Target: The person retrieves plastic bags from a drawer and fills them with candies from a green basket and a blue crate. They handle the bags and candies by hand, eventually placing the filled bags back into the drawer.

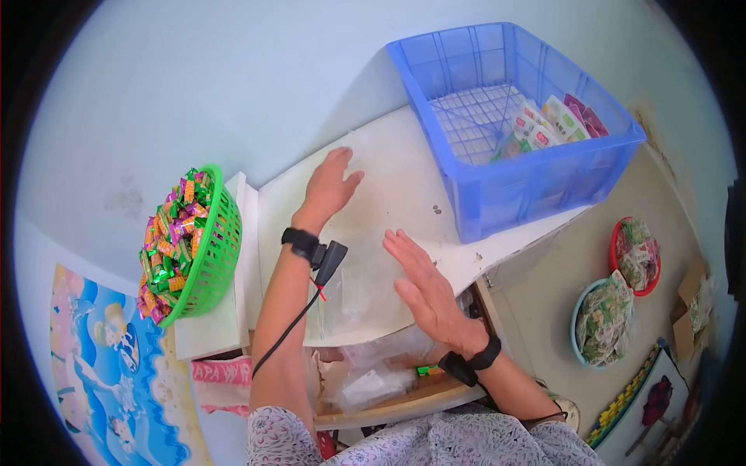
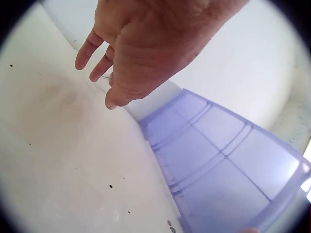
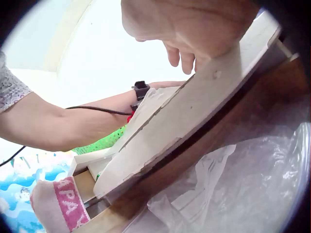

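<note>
My left hand (image 1: 330, 189) is over the back of the white tabletop (image 1: 396, 179), fingers loosely extended and nothing in them. In the left wrist view its fingers (image 2: 87, 52) spread apart above the white surface. Nearer the front edge, my right hand (image 1: 430, 293) has its fingers straight and holds nothing. A thin clear plastic sheet or bag (image 1: 350, 291) lies flat on the tabletop between my forearms. To the right stands a blue plastic crate (image 1: 505, 198) with several white, green and maroon packets (image 1: 544, 128) at its right end.
At the left sits a green basket (image 1: 221, 252) heaped with wrapped candies (image 1: 171, 241). Below the tabletop, an open drawer (image 1: 412, 408) contains clear plastic bags (image 1: 373, 384). On the floor at right are a blue basin (image 1: 579, 330) and a red basin (image 1: 659, 268), both filled with packets.
</note>
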The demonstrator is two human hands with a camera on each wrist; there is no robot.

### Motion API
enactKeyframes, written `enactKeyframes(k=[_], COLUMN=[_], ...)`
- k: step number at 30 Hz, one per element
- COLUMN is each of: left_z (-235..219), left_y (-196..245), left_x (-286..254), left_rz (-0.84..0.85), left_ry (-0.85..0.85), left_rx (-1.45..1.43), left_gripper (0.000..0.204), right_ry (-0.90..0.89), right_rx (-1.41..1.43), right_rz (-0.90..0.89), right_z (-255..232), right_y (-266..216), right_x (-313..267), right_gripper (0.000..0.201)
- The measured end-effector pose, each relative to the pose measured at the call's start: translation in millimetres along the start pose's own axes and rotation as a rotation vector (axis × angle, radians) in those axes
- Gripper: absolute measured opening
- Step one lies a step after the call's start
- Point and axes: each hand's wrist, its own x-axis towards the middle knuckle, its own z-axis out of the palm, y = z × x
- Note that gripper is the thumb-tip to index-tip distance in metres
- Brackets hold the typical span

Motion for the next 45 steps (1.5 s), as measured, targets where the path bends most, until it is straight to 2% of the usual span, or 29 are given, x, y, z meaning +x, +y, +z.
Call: enactKeyframes(k=[2, 7, 10, 13, 14, 16, 19, 20, 21, 23, 24, 27, 30, 33, 36, 39, 42, 44, 45], left_z=[-29, -94, -102, -92, -86, -68, -50, -44, -40, -38, -39, -47, -36, -18, -8, -10, -13, -11, -10], left_y=[35, 106, 128, 130, 128, 125, 134, 135, 136, 137, 138, 150, 142, 140, 145, 137, 135, 138, 141], left_x=[-23, -113, -167, -215, -230, -256, -283, -290, -296, -302, -302, -296, -306, -317, -316, -312, -319, -317, -316], left_rz=[-0.016, -0.104, -0.110, -0.126, -0.142, -0.226, -0.277, -0.256, -0.231, -0.254, -0.260, -0.226, -0.277, -0.335, -0.381, -0.386, -0.358, -0.389, -0.404], left_ry=[0.085, 0.167, 0.266, 0.290, 0.282, 0.260, 0.243, 0.245, 0.251, 0.403, 0.482, 0.692, 0.538, 0.361, 0.621, 0.765, 0.693, 0.707, 0.714], left_rx=[-0.328, -0.934, -1.251, -1.473, -1.532, -1.467, -1.416, -1.376, -1.335, -1.247, -1.198, -1.224, -1.307, -1.293, -1.356, -1.403, -1.416, -1.361, -1.334], left_gripper=[0.052, 0.050, 0.047, 0.041, 0.037, 0.031, 0.031, 0.034, 0.036, 0.042, 0.046, 0.045, 0.041, 0.032, 0.019, 0.012, 0.012, 0.010, 0.010], right_ry=[0.014, 0.038, 0.070, 0.172, 0.171, 0.178, -0.064, -0.087, -0.070, -0.039, 0.088, 0.185, 0.275, 0.238, 0.160, 0.270, 0.319, 0.376, 0.346], right_rx=[-0.008, -0.078, 0.041, 0.507, 0.608, 0.807, 0.567, 0.492, 0.420, 0.276, 0.457, 0.593, 0.609, 0.647, 0.499, 0.605, 0.547, 0.682, 0.695], right_rz=[-0.002, -0.008, 0.017, 0.212, 0.207, 0.202, 0.161, 0.152, 0.218, 0.323, 0.306, 0.303, 0.266, 0.239, 0.301, 0.287, 0.230, 0.281, 0.301], right_z=[2, 6, 3, -8, -9, -13, -11, -6, -3, 6, 16, 20, 26, 36, 41, 36, 22, 24, 25], right_y=[1, 3, 7, -4, -14, -43, -76, -84, -86, -88, -81, -73, -82, -80, -87, -77, -70, -94, -101], right_x=[0, -1, -3, -5, -7, -11, -21, -25, -31, -39, -45, -53, -51, -54, -57, -63, -58, -48, -46], right_gripper=[0.057, 0.055, 0.055, 0.059, 0.061, 0.067, 0.089, 0.073, 0.064, 0.047, 0.025, 0.021, 0.020, 0.017, 0.009, 0.006, 0.012, 0.017, 0.019])
